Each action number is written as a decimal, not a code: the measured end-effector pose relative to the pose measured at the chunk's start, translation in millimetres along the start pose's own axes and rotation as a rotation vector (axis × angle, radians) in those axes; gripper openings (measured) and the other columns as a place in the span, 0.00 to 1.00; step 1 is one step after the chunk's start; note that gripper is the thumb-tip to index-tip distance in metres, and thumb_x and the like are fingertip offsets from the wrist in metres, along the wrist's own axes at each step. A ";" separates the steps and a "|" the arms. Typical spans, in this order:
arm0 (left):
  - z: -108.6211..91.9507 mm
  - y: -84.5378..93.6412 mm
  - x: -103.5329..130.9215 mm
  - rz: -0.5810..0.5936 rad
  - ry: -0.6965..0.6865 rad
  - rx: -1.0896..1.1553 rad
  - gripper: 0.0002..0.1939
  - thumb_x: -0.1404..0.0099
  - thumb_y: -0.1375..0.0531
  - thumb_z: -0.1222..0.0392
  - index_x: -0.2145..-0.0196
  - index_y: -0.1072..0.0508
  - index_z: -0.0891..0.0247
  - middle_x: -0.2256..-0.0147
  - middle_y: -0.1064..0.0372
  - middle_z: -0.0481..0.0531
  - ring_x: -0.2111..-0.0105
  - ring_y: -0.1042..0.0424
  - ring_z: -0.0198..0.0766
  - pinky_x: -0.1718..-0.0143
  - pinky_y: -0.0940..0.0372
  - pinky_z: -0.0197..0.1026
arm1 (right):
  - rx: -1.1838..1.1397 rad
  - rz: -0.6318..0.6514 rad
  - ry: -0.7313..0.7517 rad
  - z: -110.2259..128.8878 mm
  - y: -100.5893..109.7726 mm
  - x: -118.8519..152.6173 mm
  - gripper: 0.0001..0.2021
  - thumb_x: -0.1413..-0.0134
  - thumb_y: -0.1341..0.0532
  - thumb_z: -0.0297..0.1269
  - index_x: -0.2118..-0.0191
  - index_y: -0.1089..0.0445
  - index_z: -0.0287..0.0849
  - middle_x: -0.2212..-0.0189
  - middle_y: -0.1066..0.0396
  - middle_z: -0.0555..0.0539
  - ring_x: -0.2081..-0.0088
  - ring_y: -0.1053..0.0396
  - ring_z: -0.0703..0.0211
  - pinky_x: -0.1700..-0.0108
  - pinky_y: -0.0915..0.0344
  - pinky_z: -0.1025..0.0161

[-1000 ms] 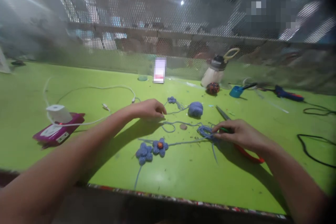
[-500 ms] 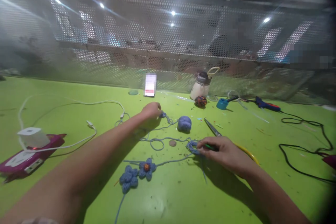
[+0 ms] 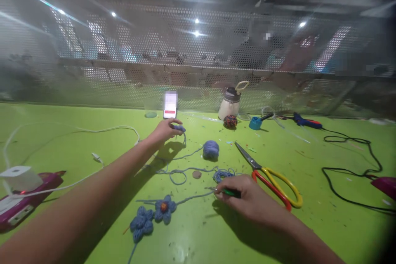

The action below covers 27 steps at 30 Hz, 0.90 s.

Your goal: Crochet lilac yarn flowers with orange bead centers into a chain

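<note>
We see two bare hands at work on a green table (image 3: 309, 161). Our left hand (image 3: 165, 130) reaches far forward and pinches a small blue crocheted piece (image 3: 179, 128), lifted just off the table, with a strand of yarn (image 3: 182, 171) hanging from it; the reach probably serves to draw the strand out straight. Our right hand (image 3: 247, 200) stays near, fingers closed on a green-handled hook (image 3: 227, 192) whose tip points left toward a tangle of yarn (image 3: 224, 173) just beyond it. The hands are well apart, with the yarn running between them past a brown coin-like disc (image 3: 196, 174). The yarn ball (image 3: 210, 149) sits beyond the strand, between the hands, where it can feed freely. Two finished blue flowers (image 3: 153, 216) lie near the front edge, joined to the same strand. Scissors (image 3: 269, 173) lie open beside the right hand, within easy reach. A phone (image 3: 170, 105) leans upright against the mesh screen (image 3: 198, 49), facing us.
</note>
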<state>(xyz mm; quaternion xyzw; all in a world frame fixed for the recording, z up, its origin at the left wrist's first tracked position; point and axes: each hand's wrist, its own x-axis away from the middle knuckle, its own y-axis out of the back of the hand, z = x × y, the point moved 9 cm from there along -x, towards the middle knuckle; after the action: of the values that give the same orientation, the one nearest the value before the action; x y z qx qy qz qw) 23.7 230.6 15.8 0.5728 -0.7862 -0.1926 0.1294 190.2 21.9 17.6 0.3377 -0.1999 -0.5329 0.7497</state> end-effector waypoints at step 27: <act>-35.9 -36.9 123.1 0.127 0.036 0.792 0.09 0.50 0.30 0.68 0.71 0.26 0.66 0.70 0.26 0.49 0.69 0.32 0.32 0.63 0.42 0.36 | -0.743 -0.132 -0.120 5.2 11.0 -34.5 0.13 0.53 0.31 0.44 0.71 0.29 0.39 0.79 0.27 0.50 0.85 0.54 0.74 0.83 0.60 0.69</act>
<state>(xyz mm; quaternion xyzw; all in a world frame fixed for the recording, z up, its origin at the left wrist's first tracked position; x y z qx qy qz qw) 32.1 98.1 29.1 0.5320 -0.8310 0.1437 -0.0762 182.0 54.8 31.2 0.0231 -0.0144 -0.6349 0.7721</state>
